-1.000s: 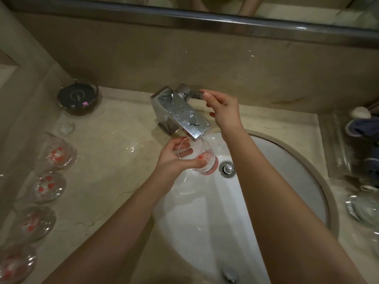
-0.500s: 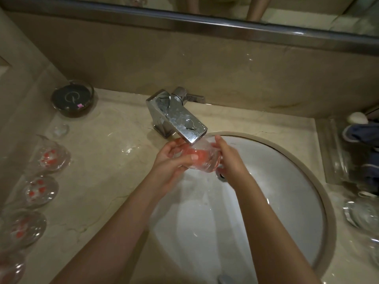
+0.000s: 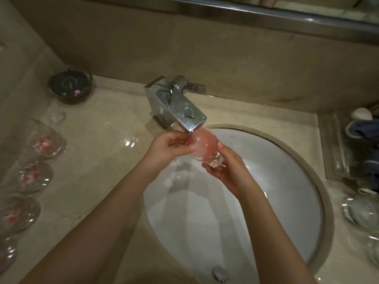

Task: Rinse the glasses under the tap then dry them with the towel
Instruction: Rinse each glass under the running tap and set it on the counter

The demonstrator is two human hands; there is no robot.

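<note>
Both hands hold one glass (image 3: 204, 147) tilted under the tap (image 3: 180, 108), over the sink (image 3: 287, 152) — the left hand (image 3: 167, 147) with fingers curled round its upper end, the right hand (image 3: 227, 169) gripping its thick base from below. More glasses (image 3: 44, 143) stand in a row on the counter (image 3: 98, 152) at left, well apart from the sink.

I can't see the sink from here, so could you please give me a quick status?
Both hands, left hand and right hand, hold one glass under the tap, water running. Towel not seen. Nothing in the way.
</note>
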